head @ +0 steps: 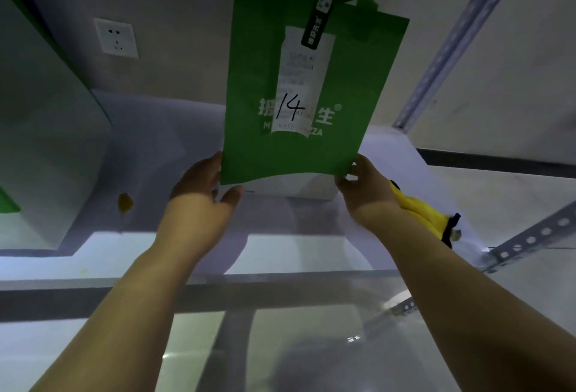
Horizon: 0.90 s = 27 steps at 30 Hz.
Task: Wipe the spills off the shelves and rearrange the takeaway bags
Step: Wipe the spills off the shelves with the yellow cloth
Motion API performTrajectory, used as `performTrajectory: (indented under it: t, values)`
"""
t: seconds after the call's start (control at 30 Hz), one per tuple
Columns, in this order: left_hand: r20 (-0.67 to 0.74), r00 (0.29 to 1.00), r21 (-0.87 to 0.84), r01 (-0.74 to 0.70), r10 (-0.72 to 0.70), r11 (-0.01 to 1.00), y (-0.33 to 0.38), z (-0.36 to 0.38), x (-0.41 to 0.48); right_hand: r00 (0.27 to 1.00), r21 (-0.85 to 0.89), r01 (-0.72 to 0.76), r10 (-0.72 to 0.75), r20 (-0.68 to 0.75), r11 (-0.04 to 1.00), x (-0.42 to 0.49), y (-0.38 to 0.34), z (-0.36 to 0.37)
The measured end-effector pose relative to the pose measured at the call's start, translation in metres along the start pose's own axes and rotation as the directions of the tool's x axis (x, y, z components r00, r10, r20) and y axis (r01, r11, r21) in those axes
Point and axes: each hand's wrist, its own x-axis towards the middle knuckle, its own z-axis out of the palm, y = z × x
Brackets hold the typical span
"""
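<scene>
You are holding a green bag [299, 86] upright over the shelf [174, 148], one hand at each bottom corner. Your left hand [199, 192] pinches the lower left corner, thumb under the bag's bottom edge. Your right hand [364, 186] grips the lower right corner, fingers curled around it. A white receipt [302, 80] with "14" handwritten on it is fixed to the bag's front, below a dark tag. The bag's base sits near the middle of the shelf, and it is hard to tell whether it rests on the surface or hovers just above.

A yellow cloth [420, 214] lies at the shelf's right edge, just behind your right wrist. A yellow-brown spill [124, 203] marks the shelf towards its left edge, beside a second bag [40, 142] standing at the left.

This looks like the rearranging step. Next, the bag probably needs setting down squarely, both corners released together so it stays standing. The spill still needs wiping.
</scene>
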Motion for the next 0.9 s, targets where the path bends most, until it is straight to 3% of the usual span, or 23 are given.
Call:
performTrajectory:
  t: [0.1, 0.2, 0.3, 0.4, 0.5, 0.57, 0.73, 0.9]
  values:
    - [-0.175, 0.984, 0.078, 0.036, -0.022, 0.996, 0.001, 0.002, -0.001, 1.000, 0.128, 0.000, -0.002, 0.015, 0.992, -0.011, 0.014, -0.006]
    - [-0.296, 0.954, 0.186, 0.020, 0.037, 0.982, 0.011, 0.009, -0.007, 0.979, 0.028, 0.153, -0.148, -0.138, 0.988, -0.028, 0.031, -0.018]
    - [-0.256, 0.959, 0.266, -0.052, 0.123, 0.963, 0.026, 0.023, -0.015, 0.936, -0.250, 0.265, -0.311, -0.166, 0.931, -0.034, 0.049, -0.036]
    - [-0.133, 0.972, 0.332, -0.141, 0.195, 0.932, 0.041, 0.038, -0.022, 0.950, -0.409, 0.201, -0.279, -0.139, 0.890, -0.029, 0.071, -0.053]
    - [-0.022, 0.973, 0.385, -0.202, 0.228, 0.900, 0.048, 0.044, -0.027, 0.995, -0.459, 0.096, -0.070, 0.073, 0.883, -0.015, 0.089, -0.065]
    - [0.008, 0.975, 0.402, -0.207, 0.222, 0.892, 0.050, 0.042, -0.029, 0.976, -0.510, 0.173, -0.077, 0.204, 0.842, -0.011, 0.099, -0.061]
    - [0.038, 0.984, 0.439, -0.173, 0.174, 0.882, 0.053, 0.038, -0.037, 0.957, -0.583, 0.288, -0.248, 0.150, 0.759, -0.020, 0.110, -0.050]
    - [0.123, 0.986, 0.461, -0.154, 0.109, 0.874, 0.056, 0.029, -0.066, 0.943, -0.528, 0.327, -0.305, 0.130, 0.784, -0.050, 0.096, -0.049]
